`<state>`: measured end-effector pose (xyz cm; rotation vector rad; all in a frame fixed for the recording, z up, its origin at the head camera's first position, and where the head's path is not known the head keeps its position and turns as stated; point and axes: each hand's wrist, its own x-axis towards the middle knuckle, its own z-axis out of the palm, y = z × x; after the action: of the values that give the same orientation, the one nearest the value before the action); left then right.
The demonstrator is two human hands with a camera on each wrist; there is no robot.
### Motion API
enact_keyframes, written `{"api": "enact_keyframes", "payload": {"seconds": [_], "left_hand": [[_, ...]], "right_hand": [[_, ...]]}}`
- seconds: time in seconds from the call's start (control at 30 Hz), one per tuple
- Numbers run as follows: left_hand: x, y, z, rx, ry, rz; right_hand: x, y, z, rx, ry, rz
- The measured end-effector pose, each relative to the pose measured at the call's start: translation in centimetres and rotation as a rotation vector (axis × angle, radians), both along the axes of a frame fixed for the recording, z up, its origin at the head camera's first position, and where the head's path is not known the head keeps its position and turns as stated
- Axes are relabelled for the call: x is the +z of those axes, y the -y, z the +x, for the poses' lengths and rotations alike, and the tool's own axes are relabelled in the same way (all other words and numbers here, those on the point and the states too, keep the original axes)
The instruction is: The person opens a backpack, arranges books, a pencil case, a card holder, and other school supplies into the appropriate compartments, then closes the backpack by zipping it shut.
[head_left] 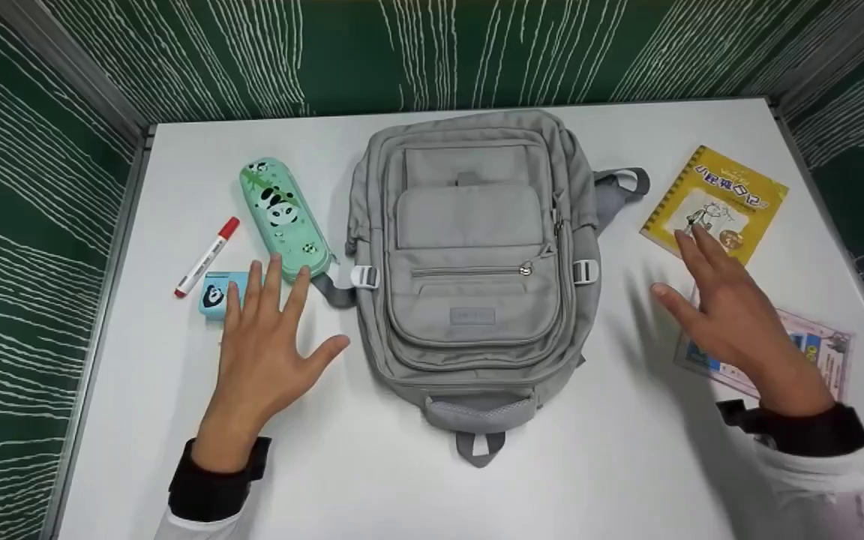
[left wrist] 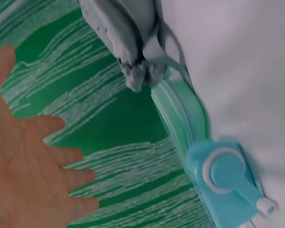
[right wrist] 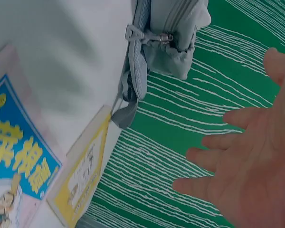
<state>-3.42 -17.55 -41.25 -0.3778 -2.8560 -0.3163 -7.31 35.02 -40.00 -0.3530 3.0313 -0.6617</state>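
A grey backpack (head_left: 477,292) lies front side up in the middle of the white table, its top handle toward me. My left hand (head_left: 259,360) hovers with spread fingers, holding nothing, and partly hides a light blue pencil sharpener (head_left: 214,294). In the left wrist view that sharpener (left wrist: 223,175) shows a crank. Just beyond is a green panda pencil case (head_left: 282,217), with a red-capped marker (head_left: 207,256) to its left. My right hand (head_left: 739,322), fingers extended, holds nothing above a pink and blue book (head_left: 826,352). Its fingertips overlap a yellow book (head_left: 747,187) in the head view.
Green walls with white streaks (head_left: 357,60) enclose the table (head_left: 372,480) at the back and both sides. A backpack strap (head_left: 619,187) sticks out to the right toward the yellow book. Another strap end (head_left: 336,292) lies beside the pencil case.
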Motion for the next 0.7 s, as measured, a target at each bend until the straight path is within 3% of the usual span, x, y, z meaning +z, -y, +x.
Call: {"api": "enact_keyframes", "payload": {"seconds": [0.33, 0.53, 0.7], "left_hand": [[-0.4, -3.7, 0.0, -0.137, -0.022, 0.037], [-0.9, -5.9, 0.3, -0.203, -0.021, 0.019], [-1.4, -8.0, 0.6, -0.265, -0.008, -0.007]], "right_hand": [[-1.7, 2.6, -3.8, -0.03, 0.071, -0.126], [-2.5, 3.9, -6.6, -0.038, 0.107, -0.203], [-2.9, 4.8, -8.1, -0.057, 0.128, -0.229]]}}
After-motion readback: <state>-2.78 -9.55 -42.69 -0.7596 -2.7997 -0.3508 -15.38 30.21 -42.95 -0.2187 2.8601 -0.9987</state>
